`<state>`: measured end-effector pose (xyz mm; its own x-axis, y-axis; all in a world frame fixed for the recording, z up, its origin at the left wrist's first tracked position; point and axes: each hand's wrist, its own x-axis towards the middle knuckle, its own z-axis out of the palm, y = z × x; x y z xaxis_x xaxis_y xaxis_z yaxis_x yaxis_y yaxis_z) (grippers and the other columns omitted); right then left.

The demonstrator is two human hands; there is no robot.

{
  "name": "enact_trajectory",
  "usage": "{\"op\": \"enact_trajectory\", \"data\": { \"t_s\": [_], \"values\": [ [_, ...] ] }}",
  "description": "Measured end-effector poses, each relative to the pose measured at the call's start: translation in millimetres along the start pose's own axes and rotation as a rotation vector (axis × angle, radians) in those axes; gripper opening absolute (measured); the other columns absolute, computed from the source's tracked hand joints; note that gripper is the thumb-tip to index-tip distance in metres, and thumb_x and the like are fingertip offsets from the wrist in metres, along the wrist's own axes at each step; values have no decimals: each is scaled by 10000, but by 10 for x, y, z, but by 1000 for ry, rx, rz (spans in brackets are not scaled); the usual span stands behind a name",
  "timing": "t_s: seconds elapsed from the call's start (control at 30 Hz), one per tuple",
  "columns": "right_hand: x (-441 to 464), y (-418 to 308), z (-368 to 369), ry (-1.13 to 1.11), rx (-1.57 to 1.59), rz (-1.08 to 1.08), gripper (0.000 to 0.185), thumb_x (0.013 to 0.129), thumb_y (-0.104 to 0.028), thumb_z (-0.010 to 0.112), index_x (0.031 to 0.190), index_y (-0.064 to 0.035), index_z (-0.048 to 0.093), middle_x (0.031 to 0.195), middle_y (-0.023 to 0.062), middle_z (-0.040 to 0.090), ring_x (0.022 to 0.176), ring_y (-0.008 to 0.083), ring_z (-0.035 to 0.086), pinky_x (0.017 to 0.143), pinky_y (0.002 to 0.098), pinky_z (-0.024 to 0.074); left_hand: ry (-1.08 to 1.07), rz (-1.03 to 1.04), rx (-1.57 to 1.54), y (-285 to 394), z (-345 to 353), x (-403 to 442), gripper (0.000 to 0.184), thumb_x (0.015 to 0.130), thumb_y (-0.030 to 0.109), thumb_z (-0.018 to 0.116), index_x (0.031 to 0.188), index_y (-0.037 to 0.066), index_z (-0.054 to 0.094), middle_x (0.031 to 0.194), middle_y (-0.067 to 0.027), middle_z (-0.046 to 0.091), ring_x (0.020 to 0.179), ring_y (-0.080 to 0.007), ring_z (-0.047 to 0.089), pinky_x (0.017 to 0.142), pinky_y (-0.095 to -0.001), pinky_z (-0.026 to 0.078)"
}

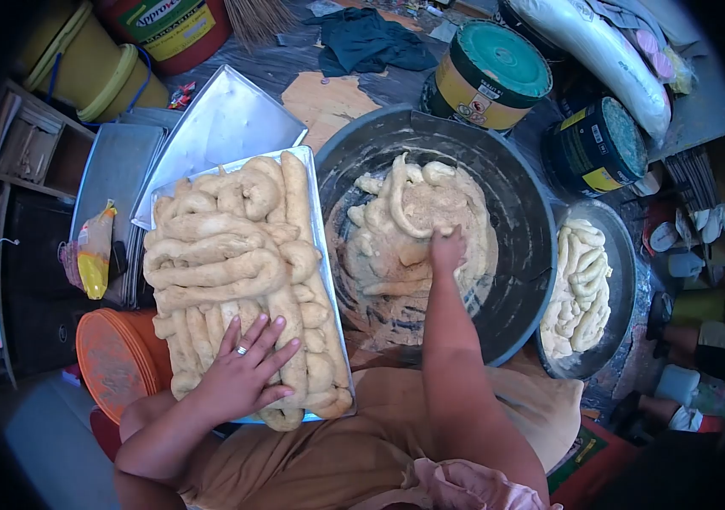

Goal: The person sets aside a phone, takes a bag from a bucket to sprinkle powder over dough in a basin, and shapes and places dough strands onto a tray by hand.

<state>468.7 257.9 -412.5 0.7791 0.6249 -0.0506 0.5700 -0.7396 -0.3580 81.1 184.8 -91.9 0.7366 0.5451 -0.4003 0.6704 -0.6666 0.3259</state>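
Note:
My left hand [248, 365], with a ring on one finger, lies with fingers spread on the coated dough strips [218, 255] piled on a metal tray [337, 340]. Inside a large black basin [519, 212], my right hand [447, 248] is closed at the end of a long dough strip [397, 200]. More dough strips lie around it in a light brown crumb-like coating [474, 212]. To the right, a round dark pan [621, 280] holds pale, uncoated dough strips [581, 280].
Behind the basin stand green-lidded buckets [498, 64] [604, 144]. An empty metal tray [226, 119] leans behind the loaded one. An orange lid [112, 361] is at the lower left. Another person's legs [677, 336] show at the far right.

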Motion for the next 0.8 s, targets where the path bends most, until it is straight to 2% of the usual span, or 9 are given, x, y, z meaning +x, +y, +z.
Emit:
{"op": "enact_trajectory", "data": {
  "t_s": [0.2,0.33,0.37,0.43,0.5,0.6,0.63,0.7,0.8],
  "values": [
    [-1188,130,117,-367,-429,-672,718,853,-440,548,1459,-124,329,1507,203,268,1392,338,268,1138,564,125,-14,-8,-11,9,-37,11,726,837,533,597,1418,140,410,1511,-177,272,1412,-362,232,1131,-568,106],
    [-760,396,23,-511,-364,-869,654,889,-426,496,1477,-217,299,1540,94,255,1412,289,250,1143,564,103,10,0,-2,17,-23,6,728,834,524,607,1418,138,409,1509,-175,275,1409,-364,238,1132,-567,109],
    [-513,424,-76,-501,-416,-847,644,899,-425,484,1484,-245,283,1549,64,248,1419,275,239,1140,577,91,14,1,-1,17,-19,2,729,833,521,611,1419,139,407,1509,-175,276,1409,-363,236,1132,-568,109],
    [-154,576,-28,-136,-440,-616,663,928,-475,429,1503,-215,227,1562,87,208,1429,281,213,1118,628,86,23,-1,4,16,-13,-10,727,832,517,612,1422,148,404,1507,-165,286,1405,-356,249,1126,-570,125],
    [153,514,-118,-114,-202,-10,670,956,-517,350,1513,-182,187,1565,146,161,1435,317,181,1091,666,113,40,-7,12,23,-9,-14,721,832,516,607,1427,165,400,1505,-146,303,1395,-343,278,1116,-575,157],
    [14,461,1,-247,84,359,685,956,-519,344,1509,-146,186,1565,202,95,1431,402,124,1088,667,86,48,2,9,23,-13,-20,713,837,515,601,1425,163,403,1503,-149,304,1391,-344,285,1112,-578,164],
    [-222,356,113,-213,133,337,710,943,-536,360,1514,-155,175,1560,232,68,1424,442,94,1091,662,75,46,3,6,23,-16,-15,720,836,513,606,1426,157,400,1505,-156,294,1398,-350,267,1116,-578,153],
    [-799,291,506,-76,-100,-106,738,920,-554,399,1515,-173,182,1560,234,63,1423,456,69,1097,656,63,29,8,1,16,-20,-13,733,833,508,618,1427,143,394,1508,-171,273,1411,-361,232,1124,-579,131],
    [-1583,-17,333,-362,-207,-473,769,891,-514,492,1507,-154,206,1558,228,86,1422,462,57,1109,636,51,34,8,10,17,-8,-20,741,837,514,606,1438,148,375,1515,-169,260,1413,-357,228,1127,-575,132]
  ]
}}
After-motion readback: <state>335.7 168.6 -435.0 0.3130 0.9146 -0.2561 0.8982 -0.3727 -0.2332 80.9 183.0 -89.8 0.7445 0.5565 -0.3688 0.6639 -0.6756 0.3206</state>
